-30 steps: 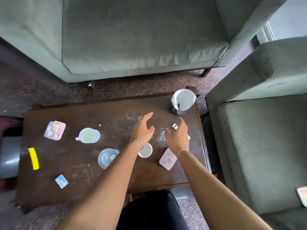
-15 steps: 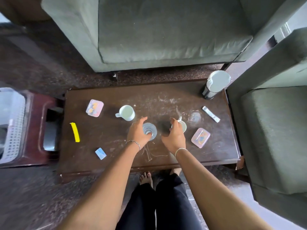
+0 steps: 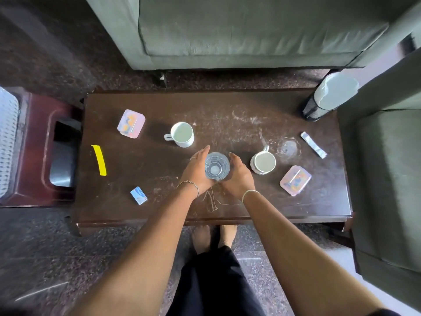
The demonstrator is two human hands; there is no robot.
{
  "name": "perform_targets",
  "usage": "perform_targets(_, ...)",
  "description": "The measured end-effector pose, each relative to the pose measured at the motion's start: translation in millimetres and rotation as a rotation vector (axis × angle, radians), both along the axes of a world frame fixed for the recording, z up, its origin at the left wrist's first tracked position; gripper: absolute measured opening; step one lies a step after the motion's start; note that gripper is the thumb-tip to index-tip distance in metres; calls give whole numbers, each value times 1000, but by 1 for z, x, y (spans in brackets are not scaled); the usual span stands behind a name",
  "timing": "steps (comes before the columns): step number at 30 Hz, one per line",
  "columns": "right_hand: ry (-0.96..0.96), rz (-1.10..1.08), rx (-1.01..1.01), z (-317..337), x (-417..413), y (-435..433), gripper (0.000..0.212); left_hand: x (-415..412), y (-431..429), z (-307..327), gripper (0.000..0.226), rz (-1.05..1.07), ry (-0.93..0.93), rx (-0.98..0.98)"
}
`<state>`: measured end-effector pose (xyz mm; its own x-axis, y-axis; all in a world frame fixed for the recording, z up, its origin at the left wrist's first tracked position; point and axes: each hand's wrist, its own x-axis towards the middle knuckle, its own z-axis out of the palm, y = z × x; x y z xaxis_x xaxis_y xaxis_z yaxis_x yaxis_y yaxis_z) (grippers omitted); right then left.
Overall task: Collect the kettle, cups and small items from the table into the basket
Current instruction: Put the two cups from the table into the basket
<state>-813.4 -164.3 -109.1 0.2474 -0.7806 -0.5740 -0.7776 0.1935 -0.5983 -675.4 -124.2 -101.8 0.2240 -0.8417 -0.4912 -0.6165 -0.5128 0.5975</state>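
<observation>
A clear glass (image 3: 217, 165) stands at the middle of the dark wooden table (image 3: 227, 110). My left hand (image 3: 196, 171) and my right hand (image 3: 239, 176) cup it from both sides, palms against its wall. A white mug (image 3: 182, 134) sits just behind the hands and a white cup (image 3: 264, 162) just to their right. The kettle (image 3: 328, 96), white-topped with a black base, is at the far right corner. Small items lie around: two pink boxes (image 3: 131, 123) (image 3: 295, 180), a yellow strip (image 3: 99, 159), a blue packet (image 3: 138, 195), a silver sachet (image 3: 313, 145). The white basket (image 3: 8, 142) shows at the left edge.
The basket rests on a red stool (image 3: 38, 151) left of the table. A grey sofa (image 3: 250, 30) stands behind the table and an armchair (image 3: 387, 179) at its right. My bare feet (image 3: 211, 238) are at the table's front edge.
My right hand has moved left from the white cup to the glass, joining my left hand there. The view has shifted so the table's left side and the basket show.
</observation>
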Motion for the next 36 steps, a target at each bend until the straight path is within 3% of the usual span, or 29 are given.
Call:
perform_targets(4,21,43,-26,-10,8,-3,72,0,-2,-8,111,-72,50,34)
perform_targets(7,40,44,-54,-11,10,-4,49,-1,-4,-10,100,-37,26,18)
perform_targets(13,46,72,-106,-2,11,-19,34,-1,-19,-5,84,-6,23,-21)
perform_targets(22,42,95,-70,1,13,-45,47,-1,-43,-5,83,-19,-14,-19)
perform_targets(31,0,35,-36,5,12,-42,55,-1,-41,3,100,3,31,49)
perform_targets(36,-15,-82,9,18,6,-23,86,1,-33,21,89,84,36,42)
